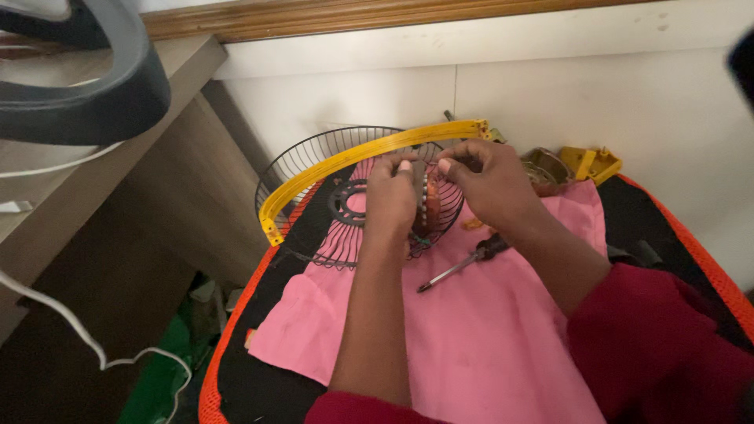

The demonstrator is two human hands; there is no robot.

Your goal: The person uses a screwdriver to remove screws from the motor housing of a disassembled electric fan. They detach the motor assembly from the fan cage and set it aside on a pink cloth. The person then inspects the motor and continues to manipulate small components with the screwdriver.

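Over a pink cloth [487,338], both the left hand [390,200] and right hand [487,180] pinch a round copper-wound motor core [424,208] beside a wire grille [330,169].

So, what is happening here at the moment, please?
A person in red sleeves works over a pink cloth spread on a black surface with an orange edge. The left hand and the right hand together hold a small round motor part with copper-coloured windings, fingertips at its top. Behind it lies a black wire fan guard with a yellow rim. A screwdriver lies on the cloth, untouched.
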